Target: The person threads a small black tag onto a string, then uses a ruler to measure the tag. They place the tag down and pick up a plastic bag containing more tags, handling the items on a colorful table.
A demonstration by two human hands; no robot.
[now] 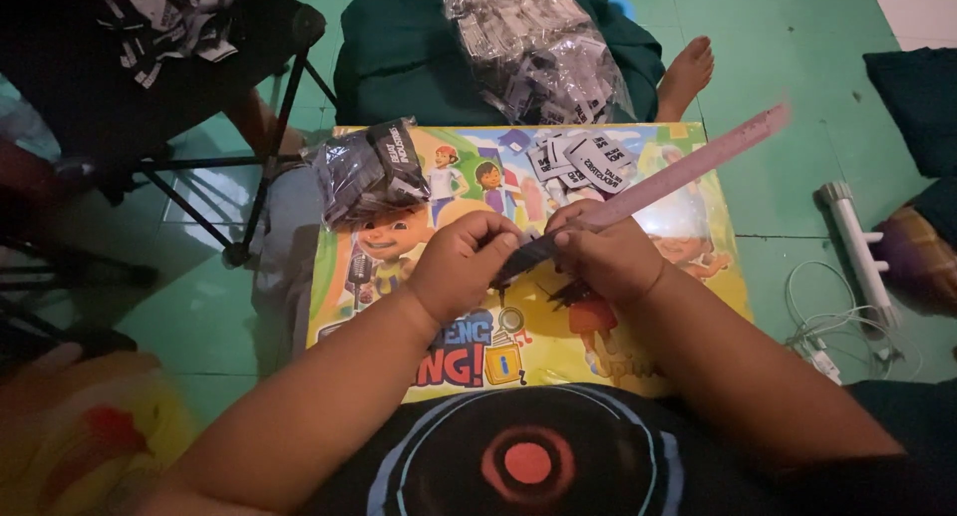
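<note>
Near the far left corner of the cartoon-printed board [698,277], a clear bag of dark labels [367,169] lies just inside the edge. At the board's middle, a dark strip [526,257] is pinched at its near end by the closed left hand [461,267] and at its other end by the closed right hand [606,257], under which a pink ruler [698,167] is also held, slanting past the far right corner. The strip is best kept taut and flat along the ruler. Loose labels [583,159] crowd the far edge; open room is left toward the right edge.
</note>
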